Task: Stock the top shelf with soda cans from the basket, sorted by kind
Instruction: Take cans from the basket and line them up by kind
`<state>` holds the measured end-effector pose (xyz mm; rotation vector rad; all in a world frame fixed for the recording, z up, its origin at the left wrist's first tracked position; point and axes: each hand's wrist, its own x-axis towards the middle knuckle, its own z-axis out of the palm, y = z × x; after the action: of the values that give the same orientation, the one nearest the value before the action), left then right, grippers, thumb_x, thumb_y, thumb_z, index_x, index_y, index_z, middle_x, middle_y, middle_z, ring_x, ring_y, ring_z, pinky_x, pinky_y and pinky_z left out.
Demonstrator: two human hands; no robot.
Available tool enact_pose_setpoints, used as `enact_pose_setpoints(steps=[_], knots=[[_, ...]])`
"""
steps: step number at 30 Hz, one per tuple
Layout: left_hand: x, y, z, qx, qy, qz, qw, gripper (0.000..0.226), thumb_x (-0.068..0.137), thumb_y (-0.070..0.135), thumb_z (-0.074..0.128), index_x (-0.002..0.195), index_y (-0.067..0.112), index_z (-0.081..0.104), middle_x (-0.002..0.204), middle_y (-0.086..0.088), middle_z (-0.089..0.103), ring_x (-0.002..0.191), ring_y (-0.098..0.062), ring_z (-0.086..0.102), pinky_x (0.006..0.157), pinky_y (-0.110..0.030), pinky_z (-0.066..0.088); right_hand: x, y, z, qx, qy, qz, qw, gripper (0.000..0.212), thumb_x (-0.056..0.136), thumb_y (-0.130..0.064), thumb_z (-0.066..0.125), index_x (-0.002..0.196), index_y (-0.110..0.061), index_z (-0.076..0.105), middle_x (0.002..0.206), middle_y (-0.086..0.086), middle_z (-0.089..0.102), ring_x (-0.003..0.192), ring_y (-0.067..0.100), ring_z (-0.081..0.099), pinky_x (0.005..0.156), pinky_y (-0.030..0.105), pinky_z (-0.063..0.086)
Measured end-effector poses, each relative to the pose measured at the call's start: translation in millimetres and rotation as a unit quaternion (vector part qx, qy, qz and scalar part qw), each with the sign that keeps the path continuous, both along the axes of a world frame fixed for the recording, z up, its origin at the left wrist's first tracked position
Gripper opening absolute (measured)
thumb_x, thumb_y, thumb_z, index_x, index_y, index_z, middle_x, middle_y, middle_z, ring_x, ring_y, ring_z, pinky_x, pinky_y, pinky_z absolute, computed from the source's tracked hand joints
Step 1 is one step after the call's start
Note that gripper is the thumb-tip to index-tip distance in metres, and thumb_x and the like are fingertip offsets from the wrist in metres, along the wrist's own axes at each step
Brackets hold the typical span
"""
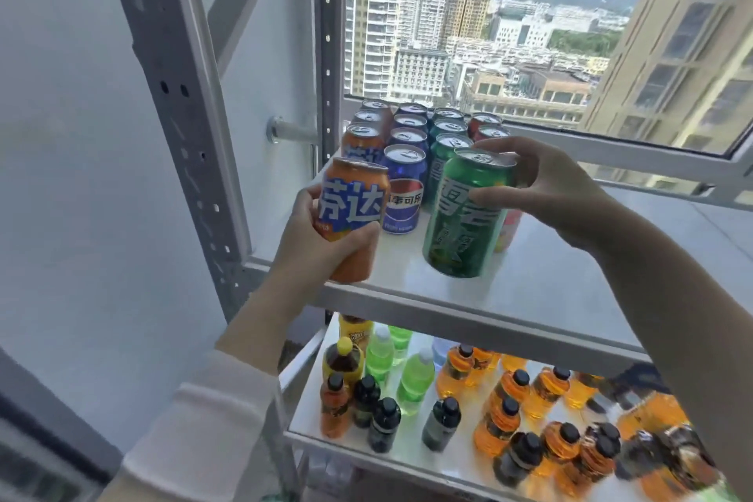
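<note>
My left hand (313,245) grips an orange soda can (352,212) at the front left of the white top shelf (529,285), in front of the orange row (362,139). My right hand (546,187) grips a green soda can (464,216), tilted, at the front of the green row (448,134). Blue cans (405,192) stand in a row between the orange and green ones. Red cans (487,126) stand at the back right, and one more can (507,232) is partly hidden behind the green one. The basket is out of view.
A grey metal upright (175,94) rises at the shelf's left. An open window frame (611,159) runs behind and to the right of the cans. The lower shelf (309,408) holds several orange, green and dark bottles.
</note>
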<state>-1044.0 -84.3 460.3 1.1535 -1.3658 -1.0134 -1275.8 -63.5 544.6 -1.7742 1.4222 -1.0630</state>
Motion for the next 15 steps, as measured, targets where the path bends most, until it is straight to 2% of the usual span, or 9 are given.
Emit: enact_pose_setpoints(steps=[3, 5, 7, 10, 15], knots=[[9.0, -18.8, -4.3, -0.006, 0.000, 0.012, 1.000, 0.063, 0.073, 0.021, 0.075, 0.122, 0.026, 0.037, 0.109, 0.010, 0.052, 0.092, -0.001, 0.052, 0.079, -0.021, 0.043, -2.7, -17.3, 5.6, 0.003, 0.057, -0.006, 0.998, 0.069, 0.048, -0.031, 0.078, 0.112, -0.021, 0.053, 0.103, -0.001, 0.067, 0.096, 0.016, 0.065, 0.081, 0.036, 0.053], [12.8, -31.1, -8.4, -0.006, 0.005, 0.014, 1.000, 0.063, 0.073, 0.019, 0.075, 0.123, 0.024, 0.037, 0.111, 0.008, 0.052, 0.092, 0.000, 0.052, 0.076, -0.017, 0.042, -4.9, -30.1, 7.7, 0.008, 0.098, -0.001, 0.995, 0.061, 0.057, -0.021, 0.081, 0.110, -0.022, 0.050, 0.105, 0.000, 0.066, 0.097, 0.016, 0.063, 0.083, 0.038, 0.052], [14.5, -42.0, -11.4, -0.004, 0.003, 0.014, 1.000, 0.062, 0.073, 0.019, 0.075, 0.121, 0.025, 0.036, 0.113, 0.007, 0.051, 0.095, -0.004, 0.052, 0.074, -0.016, 0.041, -7.7, -41.6, 9.3, 0.016, 0.139, 0.008, 0.990, 0.058, 0.062, -0.013, 0.081, 0.109, -0.022, 0.047, 0.104, -0.002, 0.065, 0.095, 0.012, 0.063, 0.082, 0.038, 0.053], [14.4, -54.8, -15.1, -0.007, 0.001, 0.008, 1.000, 0.063, 0.074, 0.016, 0.075, 0.122, 0.024, 0.035, 0.115, 0.006, 0.049, 0.101, -0.009, 0.050, 0.074, -0.015, 0.041, -12.2, -56.5, 11.7, 0.023, 0.198, 0.012, 0.980, 0.061, 0.062, -0.015, 0.082, 0.111, -0.022, 0.045, 0.107, -0.002, 0.062, 0.096, 0.011, 0.062, 0.083, 0.036, 0.054], [13.4, -70.2, -22.7, 0.003, -0.001, 0.008, 1.000, 0.065, 0.072, 0.018, 0.076, 0.124, 0.025, 0.036, 0.120, 0.004, 0.051, 0.107, -0.013, 0.052, 0.090, -0.031, 0.045, -16.8, -74.7, 13.0, 0.028, 0.292, 0.033, 0.955, 0.062, 0.063, -0.020, 0.082, 0.114, -0.023, 0.046, 0.114, -0.001, 0.059, 0.101, 0.016, 0.061, 0.086, 0.039, 0.053]])
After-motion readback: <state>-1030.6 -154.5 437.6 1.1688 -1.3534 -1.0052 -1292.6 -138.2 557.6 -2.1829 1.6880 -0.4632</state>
